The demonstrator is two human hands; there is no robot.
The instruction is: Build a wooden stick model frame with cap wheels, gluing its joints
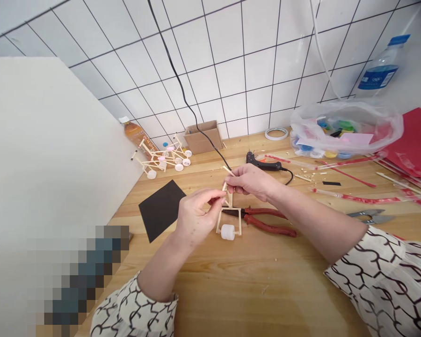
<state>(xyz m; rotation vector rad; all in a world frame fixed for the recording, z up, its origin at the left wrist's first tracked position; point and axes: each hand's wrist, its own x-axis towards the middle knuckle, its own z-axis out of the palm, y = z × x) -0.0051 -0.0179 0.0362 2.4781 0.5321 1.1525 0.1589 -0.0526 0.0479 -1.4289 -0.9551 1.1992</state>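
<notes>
A small frame of thin wooden sticks [228, 220] with a white bottle cap [228, 232] on its lower bar is held up over the wooden table [252, 281]. My left hand [196, 217] pinches the frame's upper part from the left. My right hand [250, 180] is closed on a short wooden stick [228, 171] and meets the top of the frame. Red-handled pliers [266, 221] lie just behind and right of the frame.
A black glue gun [264, 163] and tape roll [276, 134] lie further back. Finished stick models [163, 159], a cardboard box [202, 136] and a black sheet [161, 208] sit at left. A bag of caps [344, 128], red straws [354, 197], scissors [370, 216] at right.
</notes>
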